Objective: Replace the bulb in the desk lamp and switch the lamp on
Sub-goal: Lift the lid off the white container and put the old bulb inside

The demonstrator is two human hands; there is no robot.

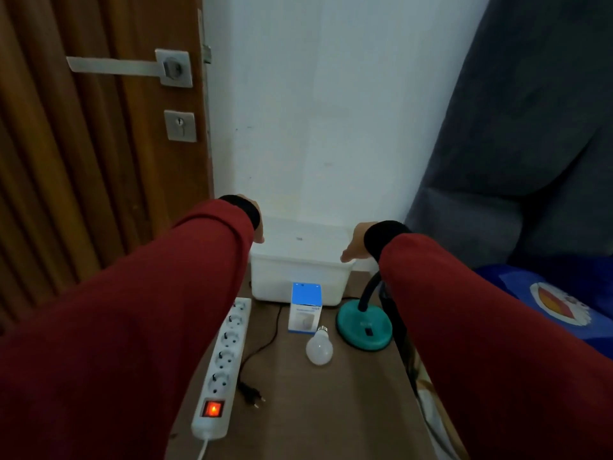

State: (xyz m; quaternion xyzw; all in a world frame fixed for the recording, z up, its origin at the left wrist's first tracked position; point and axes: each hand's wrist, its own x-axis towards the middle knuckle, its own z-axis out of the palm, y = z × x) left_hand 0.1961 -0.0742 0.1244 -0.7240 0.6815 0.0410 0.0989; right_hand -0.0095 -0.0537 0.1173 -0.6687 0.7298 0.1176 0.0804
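Note:
The desk lamp has a teal round base [365, 328] and a black gooseneck [369, 291]; its head is hidden behind my right sleeve. A white bulb [319, 348] lies loose on the brown table [331, 410], in front of a blue-and-white bulb carton [305, 307]. The lamp's black plug [252, 393] lies unplugged beside a white power strip [225, 363] whose red switch [212, 409] glows. My left hand [258, 227] and right hand [353, 248] sit on opposite sides of a white plastic box [298, 277] at the back, gripping its rim; the fingers are mostly hidden.
A wooden door [99, 144] with a metal handle [132, 68] stands at the left, a white wall behind the box. Grey fabric [514, 144] and blue printed bedding [547, 303] border the table on the right.

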